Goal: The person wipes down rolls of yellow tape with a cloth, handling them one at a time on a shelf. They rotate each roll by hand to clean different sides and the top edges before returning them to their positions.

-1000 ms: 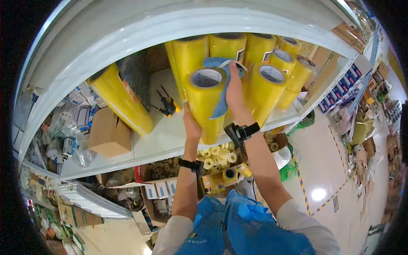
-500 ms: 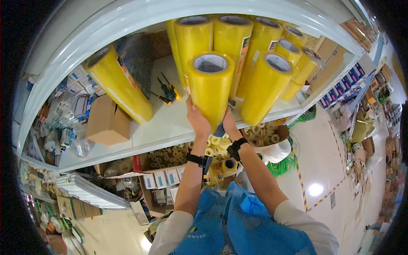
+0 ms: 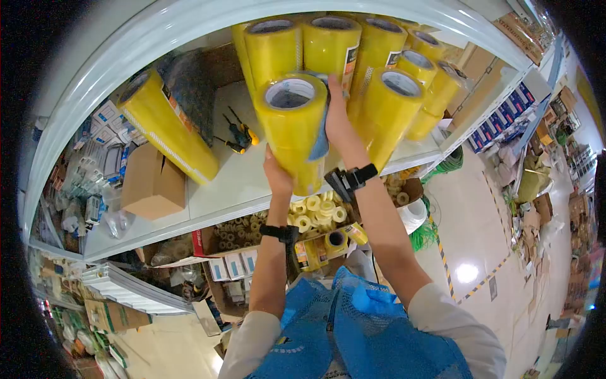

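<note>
A tall yellow tape roll (image 3: 287, 132) stands upright at the shelf's front edge. Low on its left side, my left hand (image 3: 278, 174) grips it, fingers partly hidden behind. My right hand (image 3: 339, 123) presses a blue-grey cloth (image 3: 320, 139) against the roll's upper right side. More yellow rolls stand close behind, and another roll (image 3: 394, 107) is right of my right hand. On the left, a yellow roll (image 3: 167, 126) leans beside a brown carton (image 3: 151, 183). Two screwdrivers with black and yellow handles (image 3: 242, 136) lie between it and the held roll.
The white shelf edge (image 3: 221, 211) runs below my hands. Under it are boxes of small tape rings (image 3: 319, 211) and white boxes (image 3: 235, 268). Packaged goods crowd the left end. On the right are blue-and-white boxes (image 3: 502, 117) and a floor with striped tape (image 3: 483, 287).
My right hand has moved up the roll's side with the cloth, from near its base. The roll has shifted slightly left and down in view, with my left hand still low on it.
</note>
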The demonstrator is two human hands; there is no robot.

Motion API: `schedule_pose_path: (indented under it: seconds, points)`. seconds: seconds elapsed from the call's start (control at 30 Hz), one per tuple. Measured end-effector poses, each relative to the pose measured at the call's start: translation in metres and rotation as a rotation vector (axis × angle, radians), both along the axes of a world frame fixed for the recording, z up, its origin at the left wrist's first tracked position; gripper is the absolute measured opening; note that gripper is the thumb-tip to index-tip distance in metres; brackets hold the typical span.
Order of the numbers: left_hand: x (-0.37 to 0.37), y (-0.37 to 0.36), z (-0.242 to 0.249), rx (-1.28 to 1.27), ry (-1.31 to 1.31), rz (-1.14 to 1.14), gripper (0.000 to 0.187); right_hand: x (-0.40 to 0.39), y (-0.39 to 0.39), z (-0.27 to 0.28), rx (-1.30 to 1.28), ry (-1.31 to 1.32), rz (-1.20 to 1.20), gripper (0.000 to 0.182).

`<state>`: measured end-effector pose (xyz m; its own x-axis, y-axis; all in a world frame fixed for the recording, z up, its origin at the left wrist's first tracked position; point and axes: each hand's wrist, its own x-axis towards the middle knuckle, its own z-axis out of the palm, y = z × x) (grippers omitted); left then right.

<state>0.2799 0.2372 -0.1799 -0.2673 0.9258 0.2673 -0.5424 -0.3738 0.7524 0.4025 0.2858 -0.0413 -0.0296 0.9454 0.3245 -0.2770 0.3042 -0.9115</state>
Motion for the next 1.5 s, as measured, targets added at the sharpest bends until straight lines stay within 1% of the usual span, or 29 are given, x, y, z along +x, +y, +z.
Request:
schedule_pose_path:
  seconds: [0.03,0.07,0.13,0.17,0.2,0.23,0.3,0.4,0.47,0.5,0.57,0.63,0.67,0.73,0.77,0.83,0.87,0.93,0.97,1.03,1.07,1.1,1.23,1.3,1.33,1.4,1.43,1.47,1.5]
  points:
    - [0.004,-0.005,0.007,-0.088,0.085,0.095,0.059,0.001,-0.004,-0.012,0.019,-0.06,-0.067,0.059]
    - [0.01,-0.011,0.015,-0.088,0.083,0.098,0.059,0.007,0.007,-0.055,0.007,-0.134,-0.072,0.055]
    - [0.023,-0.023,0.03,-0.012,0.339,0.43,0.063,0.011,0.0,-0.108,-0.006,-0.179,-0.086,0.049]
    - [0.028,-0.024,0.031,-0.013,0.34,0.43,0.063,0.01,-0.022,-0.121,-0.003,-0.153,-0.095,0.048]
    - [0.032,-0.024,0.031,0.01,0.387,0.487,0.065,0.015,-0.034,-0.144,-0.004,-0.152,-0.094,0.048]
    - [0.034,-0.024,0.032,0.034,0.436,0.544,0.067,0.024,-0.039,-0.18,-0.034,-0.547,-0.144,0.049]
    - [0.036,-0.025,0.038,0.056,0.479,0.554,0.069,0.028,-0.033,-0.215,-0.072,-0.935,-0.204,0.049]
    - [0.037,-0.024,0.034,0.052,0.501,0.524,0.07,0.022,-0.029,-0.218,-0.192,-0.739,-0.211,0.051]
    - [0.034,-0.015,0.033,0.044,0.48,0.482,0.069,0.02,-0.035,-0.169,-0.158,-0.391,-0.162,0.057]
    - [0.03,-0.011,0.031,0.042,0.434,0.446,0.068,0.017,-0.034,-0.144,-0.157,-0.392,-0.173,0.057]
    - [0.016,0.001,0.015,0.033,0.393,0.403,0.066,0.013,-0.031,-0.089,-0.219,-0.24,-0.186,0.062]
    - [-0.001,0.022,-0.008,-0.037,0.067,0.016,0.062,0.008,-0.045,-0.013,-0.117,-0.152,-0.261,0.071]
    - [0.001,0.018,-0.003,-0.039,0.068,0.017,0.062,0.009,-0.034,-0.002,-0.119,-0.151,-0.26,0.071]
    - [0.007,0.01,0.014,-0.209,-0.014,-0.031,0.059,0.01,-0.009,0.015,0.076,0.271,0.025,0.062]
    - [0.006,0.012,0.012,-0.201,-0.016,-0.026,0.059,0.011,-0.007,0.016,0.082,0.271,0.031,0.062]
    - [0.005,0.009,0.001,-0.035,0.338,0.2,0.062,0.017,-0.014,0.008,-0.083,0.206,0.049,0.065]
    - [0.01,0.001,0.01,-0.033,0.337,0.207,0.062,0.018,-0.018,-0.008,0.053,-0.023,-0.117,0.061]
    - [0.032,-0.019,0.04,0.083,0.416,0.431,0.065,0.023,-0.003,-0.089,-0.035,-0.031,-0.144,0.062]
    - [0.037,-0.02,0.044,0.08,0.418,0.436,0.065,0.025,-0.006,-0.127,-0.105,-0.102,-0.145,0.06]
    - [0.044,-0.02,0.049,0.06,0.466,0.571,0.066,0.033,-0.018,-0.2,-0.25,-0.443,-0.122,0.057]
    - [0.046,-0.022,0.051,0.064,0.469,0.57,0.066,0.034,-0.03,-0.202,-0.282,-0.633,-0.104,0.056]
    - [0.048,-0.022,0.055,0.091,0.509,0.59,0.064,0.037,-0.04,-0.203,-0.181,-0.931,-0.176,0.051]
    - [0.051,-0.021,0.061,0.104,0.552,0.639,0.064,0.034,-0.047,-0.188,-0.215,-0.931,-0.105,0.047]
    - [0.046,-0.013,0.058,0.124,0.509,0.587,0.063,0.028,-0.042,-0.175,-0.184,-0.672,-0.254,0.047]
    - [0.042,-0.011,0.053,0.128,0.469,0.542,0.063,0.031,-0.036,-0.176,0.056,-0.821,-0.348,0.048]
    - [0.031,-0.005,0.048,0.173,0.478,0.484,0.063,0.027,-0.049,-0.066,-0.357,-0.255,-0.07,0.052]
    - [0.026,-0.004,0.045,0.219,0.487,0.428,0.062,0.018,-0.04,-0.052,-0.208,-0.21,-0.197,0.055]
    - [0.023,-0.001,0.04,0.214,0.489,0.428,0.062,0.011,-0.027,-0.041,-0.054,-0.165,-0.322,0.058]
    - [0.021,0.004,0.036,0.208,0.444,0.376,0.062,0.013,-0.01,-0.029,-0.053,-0.165,-0.318,0.058]
